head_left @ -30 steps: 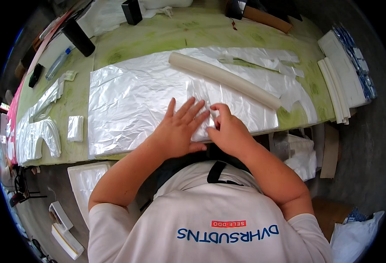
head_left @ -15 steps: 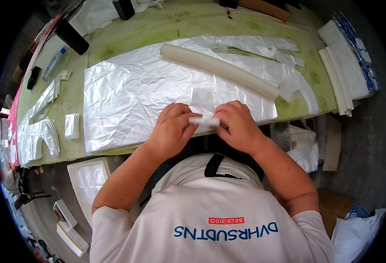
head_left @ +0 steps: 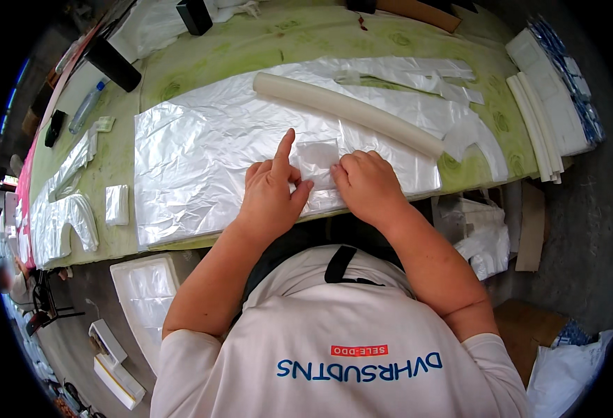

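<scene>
Nearest, left hand (head_left: 272, 195) is held index-out, other fingers curled; by right hand (head_left: 373, 184), fingers bunched, the small square clear-plastic packet (head_left: 318, 164) is touched at its right edge; grip unclear for both. Skewing could be caused by crinkled silvery plastic sheeting (head_left: 195, 167) beneath; beyond, the long cream tube (head_left: 348, 113) could be bumped.

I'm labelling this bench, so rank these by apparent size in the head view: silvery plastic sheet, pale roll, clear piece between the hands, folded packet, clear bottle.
1. Silvery plastic sheet
2. Pale roll
3. Clear piece, partly covered
4. Folded packet and clear bottle: too alike to rank
</scene>
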Available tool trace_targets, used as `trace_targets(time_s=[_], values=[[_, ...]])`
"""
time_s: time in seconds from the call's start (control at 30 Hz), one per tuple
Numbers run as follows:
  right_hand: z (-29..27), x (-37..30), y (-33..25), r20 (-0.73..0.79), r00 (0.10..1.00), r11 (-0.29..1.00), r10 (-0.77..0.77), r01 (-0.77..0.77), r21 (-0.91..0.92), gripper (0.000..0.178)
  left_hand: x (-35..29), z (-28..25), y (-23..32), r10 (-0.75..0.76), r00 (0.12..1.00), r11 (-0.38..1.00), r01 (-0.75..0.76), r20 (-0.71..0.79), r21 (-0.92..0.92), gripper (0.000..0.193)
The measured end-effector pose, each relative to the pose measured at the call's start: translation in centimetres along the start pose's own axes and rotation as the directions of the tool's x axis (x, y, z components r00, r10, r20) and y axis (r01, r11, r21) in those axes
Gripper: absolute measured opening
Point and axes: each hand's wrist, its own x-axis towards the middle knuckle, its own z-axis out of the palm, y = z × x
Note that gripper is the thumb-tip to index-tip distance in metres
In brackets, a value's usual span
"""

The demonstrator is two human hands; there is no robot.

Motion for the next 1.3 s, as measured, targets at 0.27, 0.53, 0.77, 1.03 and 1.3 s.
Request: trace_targets(time_s=[0.27, 0.53, 0.77, 1.03, 1.3], values=[[-0.1, 0.8, -0.2, 0.083, 0.993, 0.996, 0.084, -0.085, 0.005, 0.021, 0.3, 0.6, 1.0, 0.176, 0.983, 0.921, -0.18, 0.043, 0.347, 0.064], [-2.0, 1.3, -0.9, 0.158, 0.979, 0.984, 0.128, -0.145, 0.105, 0.045, 0.1, 0.7, 1.6, 0.115, 0.983, 0.897, -0.164, 0.141, 0.411, 0.065], [-2.8, 2.7, -1.0, 0.357, 0.912, 0.965, 0.2, -0.246, 0.088, 0.05, -9.3, 0.9, 2.6, -0.197, 0.923, 0.699, 0.368, 0.33, -0.613, 0.036], [-3.5, -4.5, -4.3, 0.313, 0.946, 0.953, -0.085, -0.014, 0.304, 0.045, -8.8, 3.5, 2.4, -0.348, 0.683, -0.328, 0.553, 0.642, -0.766, 0.034], [0.0, -7.5, -5.2, 0.342, 0.892, 0.412, 0.296, -0.442, 0.796, 0.027, -10.9, 3.0, 3.3, -0.53, 0.72, -0.09, 0.478, 0.448, -0.874, 0.037]])
